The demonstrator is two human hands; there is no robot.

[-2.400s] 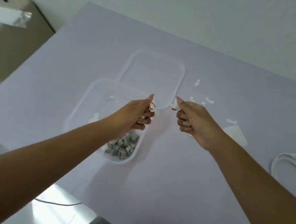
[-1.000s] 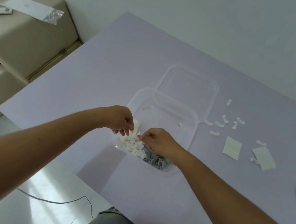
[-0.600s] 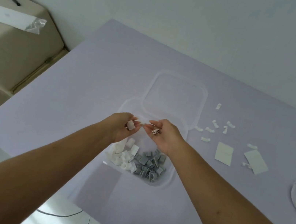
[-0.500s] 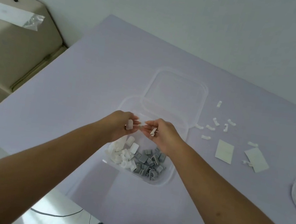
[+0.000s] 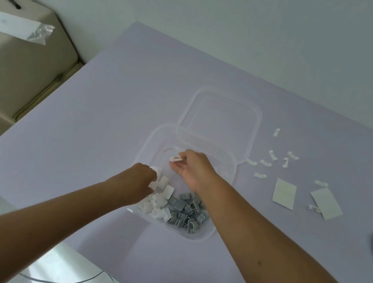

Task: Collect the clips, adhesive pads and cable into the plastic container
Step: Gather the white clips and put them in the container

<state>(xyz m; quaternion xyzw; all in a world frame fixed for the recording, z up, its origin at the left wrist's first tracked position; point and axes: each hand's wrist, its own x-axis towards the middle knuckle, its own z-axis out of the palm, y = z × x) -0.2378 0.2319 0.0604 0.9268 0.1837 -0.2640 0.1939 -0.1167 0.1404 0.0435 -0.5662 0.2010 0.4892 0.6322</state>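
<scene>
Sitting mid-table, the clear rectangular plastic container [image 5: 217, 237] holds white & grey clips. Right hand [image 5: 194, 169] pinches a small white clip [image 5: 175, 158] over it; left hand [image 5: 136, 183] curled at the white pile, grip unclear. Loose clips, pads, cable lie to the right.

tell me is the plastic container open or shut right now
Open. The plastic container has no lid on; its lid lies on the table behind it, and clips sit exposed inside.
</scene>
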